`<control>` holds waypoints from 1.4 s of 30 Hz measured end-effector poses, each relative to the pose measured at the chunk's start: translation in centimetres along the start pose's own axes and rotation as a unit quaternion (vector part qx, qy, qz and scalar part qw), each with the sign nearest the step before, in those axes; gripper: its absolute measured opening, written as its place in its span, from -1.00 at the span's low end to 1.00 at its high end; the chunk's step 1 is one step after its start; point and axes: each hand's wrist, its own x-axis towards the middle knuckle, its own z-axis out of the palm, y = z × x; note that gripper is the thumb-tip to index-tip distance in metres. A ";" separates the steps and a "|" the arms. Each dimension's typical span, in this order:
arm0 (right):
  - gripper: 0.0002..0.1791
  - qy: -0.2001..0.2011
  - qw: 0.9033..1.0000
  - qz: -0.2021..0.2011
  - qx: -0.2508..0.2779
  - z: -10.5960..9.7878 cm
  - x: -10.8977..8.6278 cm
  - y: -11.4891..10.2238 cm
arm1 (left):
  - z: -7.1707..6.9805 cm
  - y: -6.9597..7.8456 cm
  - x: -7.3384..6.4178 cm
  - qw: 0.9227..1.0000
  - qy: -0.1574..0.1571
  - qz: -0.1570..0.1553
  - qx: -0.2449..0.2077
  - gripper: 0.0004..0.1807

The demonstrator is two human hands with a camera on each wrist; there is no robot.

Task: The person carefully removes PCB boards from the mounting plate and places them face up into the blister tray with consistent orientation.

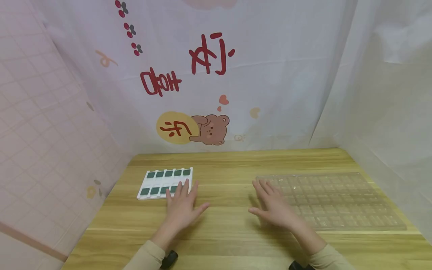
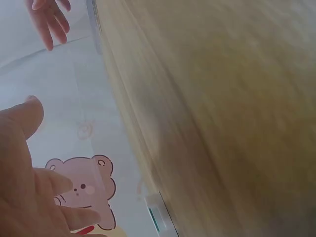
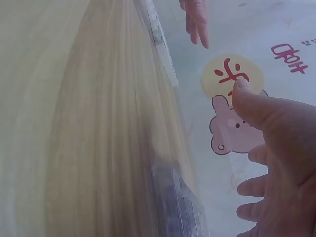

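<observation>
Got a left hand splayed wide, gripping nothing, at the near right corner of a white tray with green squares. Blocking that corner in the head view, so can't see every square. Also got a right hand loosely spread, thumb out, holding nothing, covering part of the left edge of a transparent compartment tray. Seem to see both hands held above the wooden table in the wrist views. Lying flat on it, with trays well apart. Walled in by a white cloth backdrop with a cartoon bear and red lettering, plus a pinkish grid cloth at left. Spotted black gear by the beige sleeves too.
</observation>
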 end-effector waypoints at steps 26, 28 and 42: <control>-0.11 -0.006 0.992 0.023 0.126 0.9 2.8 -3.0 | -1.9 -5.6 1.0 0.995 0.074 -0.052 -0.042 -0.12; -0.12 -0.005 0.990 0.023 0.141 1.0 3.0 -3.4 | -2.2 -6.4 1.1 0.994 0.074 -0.063 -0.045 -0.13; -0.17 -0.011 0.976 0.041 0.215 2.0 4.1 -4.5 | -4.2 -11.7 1.3 0.985 0.014 -0.153 -0.075 -0.11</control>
